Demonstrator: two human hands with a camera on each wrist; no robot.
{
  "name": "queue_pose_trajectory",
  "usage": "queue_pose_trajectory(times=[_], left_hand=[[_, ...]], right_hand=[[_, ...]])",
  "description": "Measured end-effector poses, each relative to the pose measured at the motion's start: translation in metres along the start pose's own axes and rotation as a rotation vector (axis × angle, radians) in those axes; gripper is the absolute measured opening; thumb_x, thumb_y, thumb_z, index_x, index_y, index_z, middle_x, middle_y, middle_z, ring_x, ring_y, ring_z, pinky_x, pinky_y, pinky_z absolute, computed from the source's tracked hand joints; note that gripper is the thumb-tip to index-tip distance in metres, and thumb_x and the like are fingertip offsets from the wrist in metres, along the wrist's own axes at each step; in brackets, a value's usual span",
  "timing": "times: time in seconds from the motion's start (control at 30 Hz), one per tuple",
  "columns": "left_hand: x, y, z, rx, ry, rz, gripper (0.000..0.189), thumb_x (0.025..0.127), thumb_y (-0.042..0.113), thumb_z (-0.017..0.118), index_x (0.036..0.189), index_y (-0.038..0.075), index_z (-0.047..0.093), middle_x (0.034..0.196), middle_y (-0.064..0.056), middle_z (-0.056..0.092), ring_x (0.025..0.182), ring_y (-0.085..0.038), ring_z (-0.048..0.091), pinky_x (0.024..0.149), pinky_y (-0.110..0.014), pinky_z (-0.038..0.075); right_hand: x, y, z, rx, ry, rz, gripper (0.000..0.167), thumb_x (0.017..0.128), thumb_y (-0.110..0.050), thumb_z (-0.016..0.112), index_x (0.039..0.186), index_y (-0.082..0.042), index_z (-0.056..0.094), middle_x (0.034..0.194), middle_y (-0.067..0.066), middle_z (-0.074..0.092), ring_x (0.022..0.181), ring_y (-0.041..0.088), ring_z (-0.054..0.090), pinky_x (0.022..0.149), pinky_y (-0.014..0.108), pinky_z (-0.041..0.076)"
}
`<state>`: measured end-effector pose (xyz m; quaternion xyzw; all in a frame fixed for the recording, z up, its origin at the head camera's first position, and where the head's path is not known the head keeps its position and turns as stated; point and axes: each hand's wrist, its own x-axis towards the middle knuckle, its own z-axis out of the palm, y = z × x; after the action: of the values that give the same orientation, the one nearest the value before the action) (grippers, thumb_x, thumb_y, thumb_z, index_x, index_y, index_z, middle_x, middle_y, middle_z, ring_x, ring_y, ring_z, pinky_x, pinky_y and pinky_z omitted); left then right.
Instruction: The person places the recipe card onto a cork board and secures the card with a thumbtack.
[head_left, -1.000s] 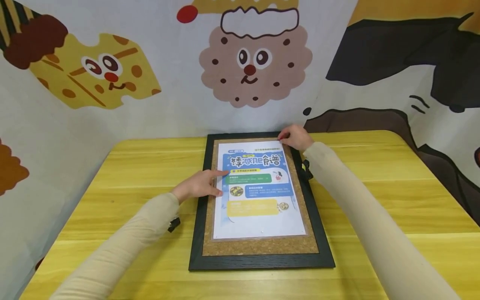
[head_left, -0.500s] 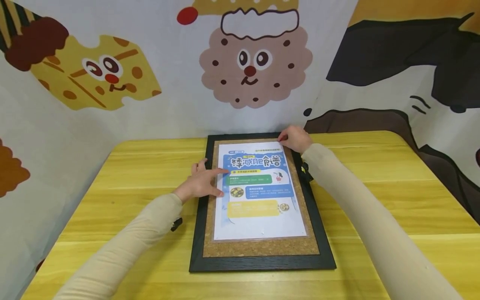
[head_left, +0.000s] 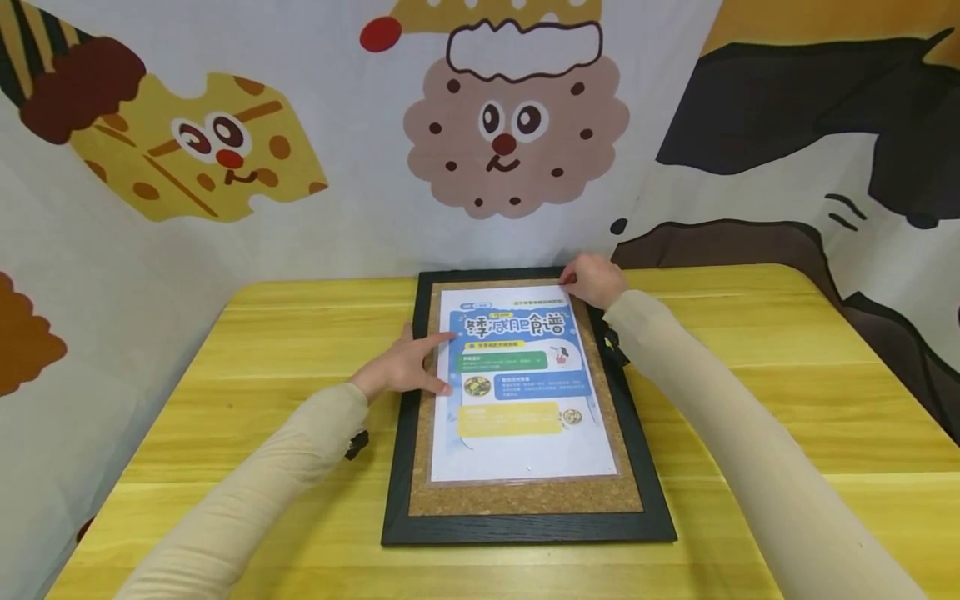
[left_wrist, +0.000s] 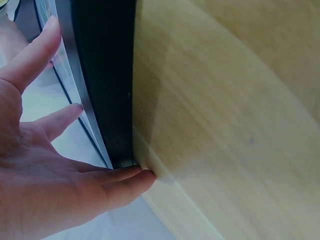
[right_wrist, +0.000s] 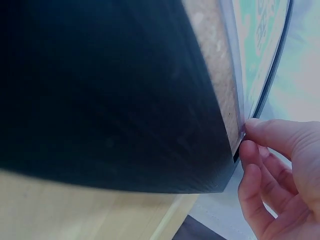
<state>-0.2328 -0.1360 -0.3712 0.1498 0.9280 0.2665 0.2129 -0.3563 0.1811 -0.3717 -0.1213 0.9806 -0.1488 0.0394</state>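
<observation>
A laminated poster (head_left: 517, 454) with blue, green and yellow panels lies on a cork board (head_left: 525, 498) in a black frame (head_left: 528, 528). My left hand (head_left: 399, 367) spreads over the frame's left side; index finger and thumb rest on the poster's left edge. In the left wrist view, other fingers (left_wrist: 127, 187) reach to the table beside the frame. At the poster's top right corner, my right hand (head_left: 596, 282) pinches with thumb and curled fingers. The right wrist view shows the thumb (right_wrist: 270, 132) against the poster's edge; whether something small sits between the fingertips is hidden.
Under the board is a yellow wood-grain table (head_left: 277, 350). Its back edge meets a white wall cloth (head_left: 337, 242) printed with cartoon food. A tiny clear dot (head_left: 528, 468), perhaps a pin, shows near the poster's bottom edge.
The left hand's fingers have spread, with the index finger slightly higher on the poster's edge. The right hand stays at the top right corner. The whole view has shifted slightly.
</observation>
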Motion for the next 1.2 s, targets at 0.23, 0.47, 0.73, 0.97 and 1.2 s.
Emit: queue_pose_trajectory(times=[0.23, 0.47, 0.73, 0.97, 1.2], left_hand=[[-0.001, -0.001, -0.001, -0.026, -0.019, 0.0, 0.09, 0.08, 0.029, 0.08, 0.152, 0.011, 0.03, 0.152, -0.035, -0.01, 0.14, -0.05, -0.005, 0.107, -0.065, 0.015], [-0.001, -0.004, -0.001, -0.024, -0.027, -0.02, 0.09, 0.081, 0.033, 0.079, 0.153, 0.015, 0.029, 0.153, -0.033, -0.012, 0.14, -0.05, -0.001, 0.107, -0.065, 0.016], [0.0, -0.009, -0.001, -0.017, -0.025, -0.018, 0.09, 0.08, 0.035, 0.079, 0.153, 0.017, 0.03, 0.153, -0.034, -0.01, 0.139, -0.052, 0.003, 0.105, -0.066, 0.018], [-0.001, -0.01, -0.001, -0.025, -0.018, -0.02, 0.091, 0.08, 0.036, 0.08, 0.153, 0.018, 0.03, 0.153, -0.034, -0.009, 0.137, -0.055, 0.007, 0.104, -0.067, 0.02], [0.001, -0.013, -0.001, -0.021, -0.024, -0.028, 0.091, 0.08, 0.038, 0.079, 0.153, 0.019, 0.029, 0.153, -0.033, -0.009, 0.137, -0.055, 0.009, 0.104, -0.067, 0.02]], right_hand=[[0.001, 0.001, 0.001, 0.039, -0.01, -0.002, 0.019, 0.092, -0.01, 0.066, 0.109, -0.003, 0.072, 0.112, 0.015, 0.067, 0.104, 0.03, 0.058, 0.092, 0.048, 0.044], [0.002, 0.011, 0.004, 0.211, 0.032, -0.031, 0.016, 0.092, -0.004, 0.063, 0.103, 0.003, 0.072, 0.105, 0.018, 0.067, 0.097, 0.031, 0.057, 0.087, 0.045, 0.046], [0.003, 0.015, 0.008, 0.371, 0.031, 0.04, 0.011, 0.091, -0.002, 0.063, 0.099, 0.004, 0.068, 0.099, 0.018, 0.064, 0.088, 0.029, 0.056, 0.079, 0.04, 0.048], [0.003, 0.012, 0.006, 0.398, 0.034, 0.098, 0.009, 0.09, -0.004, 0.066, 0.096, 0.003, 0.068, 0.094, 0.016, 0.065, 0.082, 0.026, 0.058, 0.076, 0.035, 0.048], [0.004, 0.01, 0.005, 0.41, 0.029, 0.116, 0.008, 0.09, -0.005, 0.067, 0.093, 0.002, 0.068, 0.092, 0.015, 0.065, 0.079, 0.025, 0.058, 0.075, 0.035, 0.047]])
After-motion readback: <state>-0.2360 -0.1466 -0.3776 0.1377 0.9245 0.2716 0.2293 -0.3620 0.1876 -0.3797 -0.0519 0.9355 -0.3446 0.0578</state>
